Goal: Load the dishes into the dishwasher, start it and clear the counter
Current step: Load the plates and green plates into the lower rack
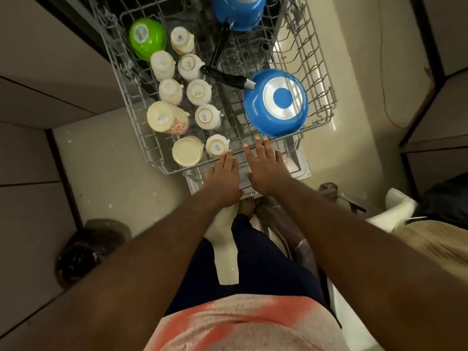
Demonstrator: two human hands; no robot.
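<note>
The grey wire dishwasher rack [121,72] is being shown pulled out over the open dishwasher door [302,168], and its front rim is being touched by both hands. The left hand [224,174] is being held flat, its fingers straight and close together, with the fingertips laid on the rim just beside the nearest of the small white cups [198,92]. The right hand [266,168] is being held just beside it, fingers straight and slightly spread, with the tips resting at the rim just under the blue saucepan [276,102]. Nothing is being gripped by either hand.

The left half of the rack is being filled by the upturned cups, standing in two rows. A floral mug [167,118] is being carried on its side among them, a cream tumbler [187,152] is being held bottom-up at the front corner, and a green bowl [148,38] is being held inverted at the far corner. The saucepan is being carried upside down at the front right, its black handle [224,76] pointing toward the cups. A second blue pot [239,13] is being held at the far end, partly cut off by the frame.

A dark bin [88,249] is being kept on the cream floor [106,158] to the left.
</note>
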